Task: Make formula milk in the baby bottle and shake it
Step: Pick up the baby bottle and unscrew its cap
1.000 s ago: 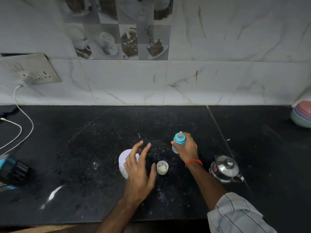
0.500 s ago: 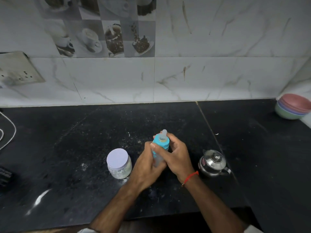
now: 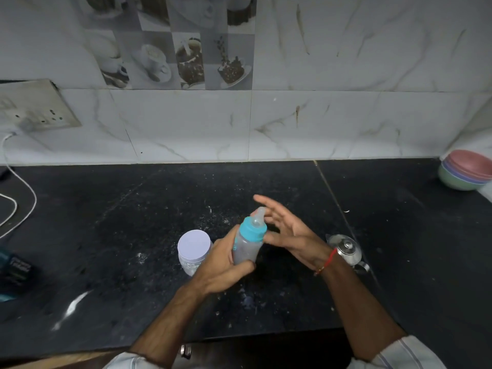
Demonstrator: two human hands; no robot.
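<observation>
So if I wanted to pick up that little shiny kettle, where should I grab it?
Probably by the handle of the steel kettle. It sticks out low on the side nearest the person, so come from the counter's front edge. The body is round and slippery-looking, and the lid knob is tiny. The right hand is closest.

Jar (image 3: 194, 246) left of bottle (image 3: 249, 242) (kettle (image 3: 346, 250) right), on counter (image 3: 133, 222).

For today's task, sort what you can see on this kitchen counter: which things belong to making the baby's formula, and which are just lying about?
Part of the job:
baby bottle, held in the left hand
right hand, open beside the teat
white-lidded jar
steel kettle

Just lying about:
stacked bowls
white cable
dark packet
</observation>
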